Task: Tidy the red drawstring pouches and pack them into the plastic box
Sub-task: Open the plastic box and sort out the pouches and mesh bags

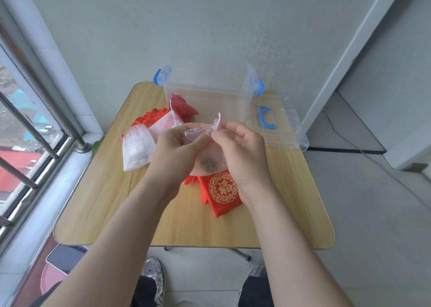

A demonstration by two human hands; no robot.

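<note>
The wooden tabletop (105,201) fills the middle of the picture. At its far edge, in the upper middle, stands the clear plastic box (205,92) with blue clips. Its lid (282,129) lies just to the right.

A red pouch (224,190) with gold print lies flat in the middle, partly under the wrists. More red pouches (149,117) sit bunched left of the box. One red bundle (183,107) looks to be inside the box already (seen through the clear wall). Two white net bags (137,145) lie at middle left.

Both hands hold up a see-through pouch (210,162) with something dark inside. The left hand (177,148) pinches the pouch's top with curled fingers. The right hand (242,148) pinches the thin string (218,120).

I think the step is pulling this pouch shut. To do it well, keep the top steady with the left hand. Pull the string slowly and straight, so the cloth gathers evenly and the string does not slip or knot.
</note>
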